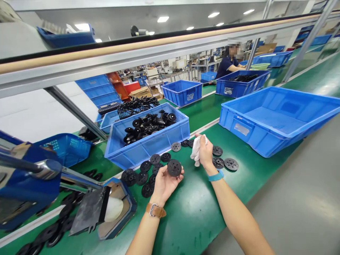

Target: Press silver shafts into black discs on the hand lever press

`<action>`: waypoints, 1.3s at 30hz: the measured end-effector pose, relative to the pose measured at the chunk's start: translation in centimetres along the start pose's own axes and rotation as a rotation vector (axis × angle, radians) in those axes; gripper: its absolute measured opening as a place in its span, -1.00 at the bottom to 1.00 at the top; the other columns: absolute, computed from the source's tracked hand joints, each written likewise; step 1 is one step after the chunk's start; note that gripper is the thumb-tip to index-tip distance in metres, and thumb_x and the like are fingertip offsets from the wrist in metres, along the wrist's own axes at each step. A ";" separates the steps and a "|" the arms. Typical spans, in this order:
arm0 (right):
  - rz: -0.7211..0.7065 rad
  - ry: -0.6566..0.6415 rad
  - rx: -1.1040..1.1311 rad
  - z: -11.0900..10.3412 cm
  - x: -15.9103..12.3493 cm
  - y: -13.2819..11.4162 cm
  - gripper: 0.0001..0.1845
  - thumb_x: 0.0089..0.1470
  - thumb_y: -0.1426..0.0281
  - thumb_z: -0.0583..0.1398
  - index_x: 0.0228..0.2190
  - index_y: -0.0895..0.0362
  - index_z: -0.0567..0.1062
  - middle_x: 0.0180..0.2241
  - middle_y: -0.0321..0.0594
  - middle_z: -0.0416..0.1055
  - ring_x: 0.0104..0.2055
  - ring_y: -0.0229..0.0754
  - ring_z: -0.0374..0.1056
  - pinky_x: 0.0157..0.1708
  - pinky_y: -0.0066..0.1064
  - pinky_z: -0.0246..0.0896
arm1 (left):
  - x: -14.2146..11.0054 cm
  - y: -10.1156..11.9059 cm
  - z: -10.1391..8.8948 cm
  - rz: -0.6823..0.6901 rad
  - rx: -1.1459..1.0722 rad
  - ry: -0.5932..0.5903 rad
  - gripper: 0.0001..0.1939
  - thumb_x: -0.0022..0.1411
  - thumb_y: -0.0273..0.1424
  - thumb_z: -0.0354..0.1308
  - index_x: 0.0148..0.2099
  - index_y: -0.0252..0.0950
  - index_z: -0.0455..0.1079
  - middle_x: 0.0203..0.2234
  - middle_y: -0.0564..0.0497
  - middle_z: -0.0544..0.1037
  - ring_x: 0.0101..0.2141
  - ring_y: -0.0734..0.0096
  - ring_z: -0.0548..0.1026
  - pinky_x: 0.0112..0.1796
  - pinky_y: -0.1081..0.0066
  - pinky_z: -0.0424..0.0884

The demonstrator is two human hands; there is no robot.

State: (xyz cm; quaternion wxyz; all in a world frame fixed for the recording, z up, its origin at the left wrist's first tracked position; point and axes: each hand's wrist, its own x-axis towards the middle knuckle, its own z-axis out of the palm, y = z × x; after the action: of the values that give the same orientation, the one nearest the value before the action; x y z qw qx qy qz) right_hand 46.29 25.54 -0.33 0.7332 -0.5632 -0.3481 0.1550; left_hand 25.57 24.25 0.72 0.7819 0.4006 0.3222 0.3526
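Note:
My left hand (165, 184), with a brown watch strap at the wrist, grips a round black plastic disc (174, 168) with small holes, its flat face turned up towards me. A white cloth (197, 150) is bunched in my right hand (206, 153), whose fingers are closed around it; a blue band circles that wrist. Several more black discs (155, 159) lie loosely beside and behind my left hand. To the right of my right hand, a few others rest on the green table, among them a greyish disc (231, 164).
A blue crate (148, 148) of black parts stands behind the discs. A large blue crate (265, 138) sits at right. At left is a press-like machine (91, 209) beside more black parts. A metal rail (170, 49) crosses above; a person (225, 65) works beyond.

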 end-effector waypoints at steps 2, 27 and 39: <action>-0.025 -0.199 0.016 0.8 -1.3 -0.7 -0.28 0.34 -0.13 -0.04 -0.01 0.18 0.59 -0.42 -0.21 0.52 -0.50 -0.23 0.36 -0.49 -0.44 0.26 | -0.7 0.2 -0.7 -0.071 -0.234 -0.010 -0.57 0.18 -0.15 0.16 -0.08 -0.40 0.51 -0.20 -0.26 0.64 -0.26 0.19 0.60 -0.23 0.23 0.52; 0.002 -0.696 -0.123 4.6 -7.0 -0.6 -0.44 0.34 -0.01 0.04 -0.38 0.12 0.60 -0.54 -0.28 0.46 -0.51 -0.23 0.34 -0.49 -0.46 0.20 | -1.0 -1.8 -4.0 0.016 -0.286 0.122 -0.70 0.23 -0.16 0.31 -0.11 -0.27 0.53 -0.19 -0.12 0.67 -0.24 0.23 0.62 -0.18 0.23 0.55; 0.236 -0.740 0.107 3.5 -5.2 -2.1 -0.21 0.26 -0.25 -0.03 -0.19 0.14 0.64 -0.32 -0.08 0.63 -0.30 -0.08 0.56 -0.32 -0.34 0.49 | -4.3 1.5 -4.8 0.741 1.278 0.282 -0.36 0.14 -0.41 0.31 0.25 -0.21 0.25 0.09 -0.20 0.54 0.11 -0.03 0.50 0.17 -0.05 0.36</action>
State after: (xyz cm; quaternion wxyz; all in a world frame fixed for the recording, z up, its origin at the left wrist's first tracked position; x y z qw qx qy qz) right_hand 39.83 24.13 0.35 0.5638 -0.4663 -0.5131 0.4487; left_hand 19.02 23.34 0.73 0.1787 0.8096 0.4053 0.3851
